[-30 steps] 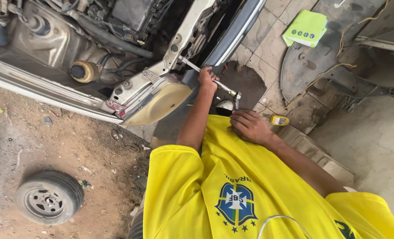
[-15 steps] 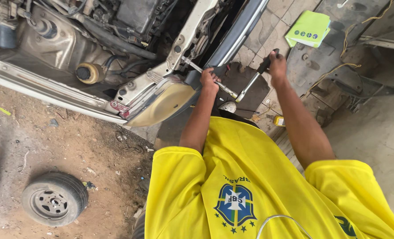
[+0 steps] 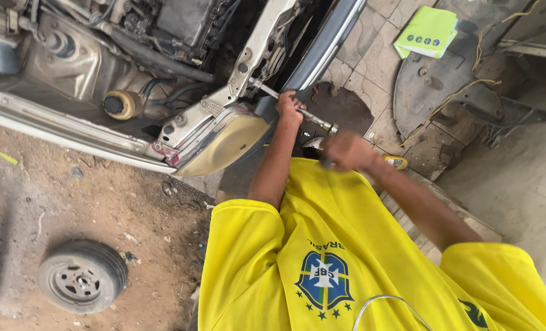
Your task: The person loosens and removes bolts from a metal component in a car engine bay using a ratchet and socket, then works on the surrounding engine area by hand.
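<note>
The left hand (image 3: pixel 289 105) was clenched around a long metal wrench (image 3: pixel 294 108) that reached into the car's front (image 3: pixel 224 132), beside the headlight (image 3: pixel 221 146). The right hand (image 3: pixel 345 151), blurred, gripped the wrench's near end just above the yellow shirt (image 3: pixel 346 257).

One view only, from the head, looking steeply down over the person's chest. The yellow shirt (image 3: pixel 346 257) fills the lower middle, very near the lens. Both arms reach up-frame, away from the camera, to the car (image 3: pixel 181 73) along the top, at arm's length. Dirt ground (image 3: pixel 70 208) and a loose wheel (image 3: pixel 81 277) lie lower left, farther off. Paved floor (image 3: pixel 518 190) runs down the right. No second view to share with.
</note>
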